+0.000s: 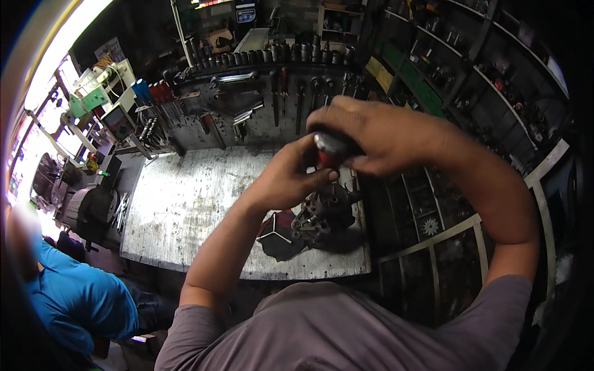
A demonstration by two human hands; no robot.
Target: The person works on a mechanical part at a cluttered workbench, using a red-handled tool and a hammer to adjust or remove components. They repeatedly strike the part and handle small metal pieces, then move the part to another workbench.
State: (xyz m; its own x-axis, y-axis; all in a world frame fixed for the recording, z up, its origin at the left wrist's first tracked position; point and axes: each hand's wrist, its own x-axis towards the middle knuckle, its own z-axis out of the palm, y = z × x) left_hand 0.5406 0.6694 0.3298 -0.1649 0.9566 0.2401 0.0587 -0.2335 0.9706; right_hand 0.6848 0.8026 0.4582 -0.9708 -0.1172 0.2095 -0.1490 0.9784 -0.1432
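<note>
Both my hands are raised together over the right part of the workbench [185, 204]. Between them is a rounded grey and red tool [328, 154]; its exact kind is hidden by the fingers. My left hand [288, 176] grips its lower left side with thumb and fingers. Wrapped over the top and right side is my right hand [365, 133], slightly smeared by motion. Just beneath, a dark metal machine part [328, 216] with round bosses stands on the bench. Beside it, a three-armed Y-wrench [275, 232] lies on a dark cloth [281, 247].
Sockets [278, 54] line a rail behind the bench, above hanging hand tools [284, 99]. Shelves [445, 43] with small parts rise on the right. A person in a blue shirt [80, 290] is at the left, near a dark round machine housing [86, 207].
</note>
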